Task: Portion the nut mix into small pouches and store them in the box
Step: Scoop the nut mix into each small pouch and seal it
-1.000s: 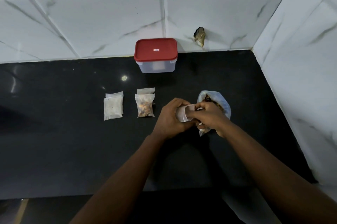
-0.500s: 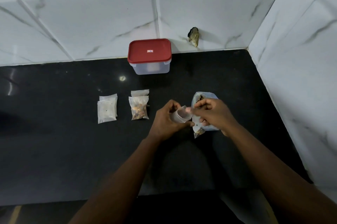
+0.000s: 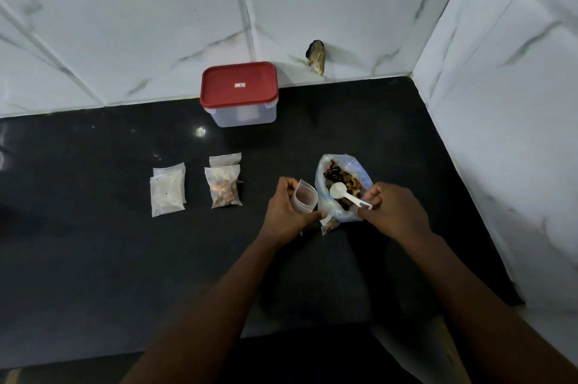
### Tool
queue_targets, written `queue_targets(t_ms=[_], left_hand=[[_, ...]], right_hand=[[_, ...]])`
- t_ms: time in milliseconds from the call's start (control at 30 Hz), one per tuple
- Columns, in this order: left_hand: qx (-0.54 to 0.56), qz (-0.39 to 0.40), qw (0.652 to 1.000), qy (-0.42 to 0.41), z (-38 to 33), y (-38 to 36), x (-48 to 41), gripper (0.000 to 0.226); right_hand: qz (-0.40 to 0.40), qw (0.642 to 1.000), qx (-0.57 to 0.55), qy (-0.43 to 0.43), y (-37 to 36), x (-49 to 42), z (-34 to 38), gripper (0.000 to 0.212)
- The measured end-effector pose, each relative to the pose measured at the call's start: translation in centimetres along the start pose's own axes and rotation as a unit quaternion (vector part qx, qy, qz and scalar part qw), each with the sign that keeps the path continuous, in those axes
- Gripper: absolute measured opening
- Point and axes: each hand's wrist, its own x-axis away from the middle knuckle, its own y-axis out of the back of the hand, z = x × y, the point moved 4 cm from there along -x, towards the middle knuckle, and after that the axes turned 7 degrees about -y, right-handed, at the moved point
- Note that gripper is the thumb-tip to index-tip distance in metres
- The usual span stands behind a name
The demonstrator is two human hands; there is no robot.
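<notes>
Head view: left hand grips pouch, right hand pinches scoop, box behind.

A glossy black stone worktop runs into a corner. The back wall and the right wall are clad in large white tiles with grey marble veining. A chipped hole breaks the back wall low down. A small glint of light reflects off the worktop.

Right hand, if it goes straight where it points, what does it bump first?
Probably the nut mix in the open bag: the scoop that the right hand holds points into it. Depth is unclear.
</notes>
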Motion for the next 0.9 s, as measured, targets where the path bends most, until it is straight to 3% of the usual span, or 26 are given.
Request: queue_targets(t_ms=[200,400,567,900], left_hand=[[-0.006,0.030,0.999,0.020,0.0,-1.1,0.2,0.064],[0.002,0.044,0.998,0.036,0.1,-1.5,0.5,0.062],[0.011,0.040,0.999,0.031,0.3,-1.6,0.6,0.065],[0.026,0.067,0.997,0.035,0.2,-2.0,0.9,0.064]], right_hand=[[0.001,1.000,-0.001,0.030,-0.2,0.0,0.3,0.015],[-0.089,0.992,-0.059,0.073,1.4,0.4,0.5,0.012],[-0.125,0.978,-0.042,0.162,1.6,1.0,0.3,0.023],[-0.153,0.971,0.026,0.180,0.6,1.0,0.7,0.017]])
